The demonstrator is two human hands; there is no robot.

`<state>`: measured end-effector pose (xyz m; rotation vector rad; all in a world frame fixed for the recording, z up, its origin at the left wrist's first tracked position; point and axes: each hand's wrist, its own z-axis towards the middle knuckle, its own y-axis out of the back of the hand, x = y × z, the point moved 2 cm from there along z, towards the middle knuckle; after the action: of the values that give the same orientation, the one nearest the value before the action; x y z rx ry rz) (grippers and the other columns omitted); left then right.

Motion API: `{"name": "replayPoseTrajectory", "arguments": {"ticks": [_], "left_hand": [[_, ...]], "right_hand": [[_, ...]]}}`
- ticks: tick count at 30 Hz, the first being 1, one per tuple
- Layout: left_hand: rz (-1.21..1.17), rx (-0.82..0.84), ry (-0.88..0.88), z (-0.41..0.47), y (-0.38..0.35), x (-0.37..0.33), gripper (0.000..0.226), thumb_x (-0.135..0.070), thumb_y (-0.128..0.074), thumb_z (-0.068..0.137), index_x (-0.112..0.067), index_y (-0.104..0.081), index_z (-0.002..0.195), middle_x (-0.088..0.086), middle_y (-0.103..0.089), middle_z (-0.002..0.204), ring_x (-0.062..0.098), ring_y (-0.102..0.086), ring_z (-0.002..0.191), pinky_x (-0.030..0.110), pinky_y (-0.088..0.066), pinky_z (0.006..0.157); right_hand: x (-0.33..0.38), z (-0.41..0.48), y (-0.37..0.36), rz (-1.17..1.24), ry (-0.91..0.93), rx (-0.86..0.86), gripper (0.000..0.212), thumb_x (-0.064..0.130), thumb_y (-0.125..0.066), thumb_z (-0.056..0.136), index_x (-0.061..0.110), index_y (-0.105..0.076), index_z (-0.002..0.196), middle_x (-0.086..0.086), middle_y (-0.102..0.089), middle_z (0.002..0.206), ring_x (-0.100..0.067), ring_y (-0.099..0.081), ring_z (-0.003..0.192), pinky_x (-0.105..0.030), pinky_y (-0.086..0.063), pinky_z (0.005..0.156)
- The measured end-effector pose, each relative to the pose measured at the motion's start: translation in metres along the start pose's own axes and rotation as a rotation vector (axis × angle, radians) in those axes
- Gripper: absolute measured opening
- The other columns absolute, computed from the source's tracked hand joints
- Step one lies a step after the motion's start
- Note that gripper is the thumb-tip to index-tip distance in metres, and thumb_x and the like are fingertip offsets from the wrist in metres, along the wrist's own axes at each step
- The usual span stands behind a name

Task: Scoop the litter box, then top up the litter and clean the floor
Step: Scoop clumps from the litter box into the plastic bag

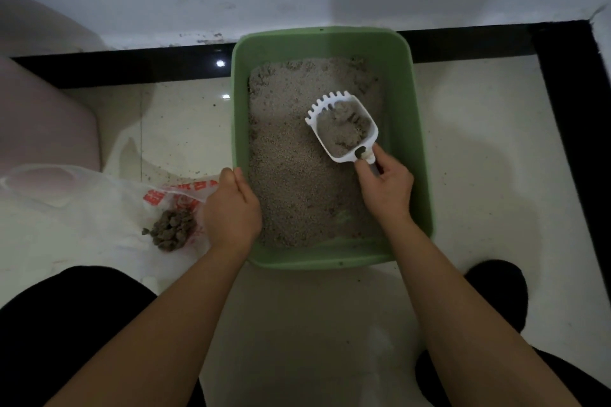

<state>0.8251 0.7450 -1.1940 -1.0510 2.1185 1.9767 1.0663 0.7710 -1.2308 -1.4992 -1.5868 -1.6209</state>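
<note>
- Head view: we see the green litter box (420, 142) on the floor (489, 175) against the wall, with the grey litter (291, 188) spread unevenly inside it.
- The right hand (385, 187) has its fingers clamped round the short handle of the white scoop (327, 106), which hangs over the litter, loaded with a clump.
- The left hand (231, 208) is at the box's left rim, its fingers curled and seemingly pinching the edge of the plastic bag (82, 201), where dark clumps (172, 230) lie.
- Handling, as we judge it: the scoop is stiff, light plastic. The load is crumbly and should be kept level.
- The handle grip seems sound. The bag is limp, so its mouth needs holding open.
</note>
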Motion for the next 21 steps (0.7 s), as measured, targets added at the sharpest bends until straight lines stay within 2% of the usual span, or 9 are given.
{"name": "replayPoseTrajectory", "arguments": {"ticks": [3, 6, 9, 12, 16, 21], "left_hand": [[-0.008, -0.002, 0.009, -0.001, 0.001, 0.0, 0.031, -0.029, -0.027, 0.106, -0.01, -0.04, 0.085, -0.002, -0.035, 0.058, 0.015, -0.033, 0.05, 0.033, -0.022, 0.053], [-0.01, -0.003, 0.015, -0.001, 0.001, 0.0, 0.032, -0.029, -0.027, 0.105, -0.009, -0.041, 0.086, -0.002, -0.035, 0.058, 0.02, -0.036, 0.053, 0.033, -0.026, 0.055], [-0.008, -0.007, 0.026, -0.002, 0.001, -0.001, 0.032, -0.03, -0.027, 0.105, -0.01, -0.04, 0.084, -0.002, -0.035, 0.057, 0.015, -0.032, 0.049, 0.033, -0.024, 0.054], [-0.009, -0.007, 0.035, -0.004, 0.001, -0.003, 0.031, -0.03, -0.027, 0.106, -0.011, -0.039, 0.084, -0.002, -0.034, 0.057, 0.009, -0.029, 0.049, 0.033, -0.019, 0.052], [-0.016, -0.003, 0.047, -0.005, 0.001, -0.004, 0.031, -0.031, -0.027, 0.106, -0.011, -0.039, 0.085, -0.002, -0.034, 0.057, 0.016, -0.031, 0.048, 0.032, -0.018, 0.049], [-0.003, -0.012, 0.042, -0.003, -0.002, 0.0, 0.031, -0.031, -0.026, 0.105, -0.012, -0.039, 0.085, -0.002, -0.034, 0.057, 0.023, -0.038, 0.055, 0.033, -0.026, 0.055]], "right_hand": [[-0.001, -0.003, -0.001, 0.008, 0.017, 0.027, 0.033, 0.032, -0.065, 0.089, 0.019, -0.071, 0.118, -0.007, -0.07, 0.091, -0.005, -0.058, 0.08, -0.022, -0.046, 0.072], [-0.002, -0.008, -0.002, -0.03, 0.033, 0.027, 0.038, 0.031, -0.065, 0.089, 0.018, -0.069, 0.125, -0.001, -0.069, 0.092, -0.004, -0.058, 0.082, -0.018, -0.046, 0.072], [-0.002, -0.015, 0.001, -0.09, 0.074, 0.042, 0.036, 0.032, -0.066, 0.088, 0.02, -0.071, 0.121, -0.004, -0.066, 0.087, -0.009, -0.059, 0.079, -0.024, -0.047, 0.071], [0.002, -0.02, 0.007, -0.087, 0.067, 0.035, 0.034, 0.034, -0.064, 0.088, 0.021, -0.072, 0.118, -0.001, -0.063, 0.082, -0.005, -0.054, 0.073, -0.022, -0.043, 0.066], [0.015, -0.022, 0.007, -0.128, 0.116, 0.059, 0.027, 0.032, -0.064, 0.086, 0.019, -0.074, 0.107, 0.001, -0.058, 0.074, -0.002, -0.05, 0.067, -0.022, -0.041, 0.063], [0.019, -0.019, 0.001, -0.146, 0.114, 0.087, 0.033, 0.036, -0.063, 0.087, 0.025, -0.072, 0.117, -0.002, -0.064, 0.081, -0.008, -0.056, 0.074, -0.024, -0.046, 0.067]]}}
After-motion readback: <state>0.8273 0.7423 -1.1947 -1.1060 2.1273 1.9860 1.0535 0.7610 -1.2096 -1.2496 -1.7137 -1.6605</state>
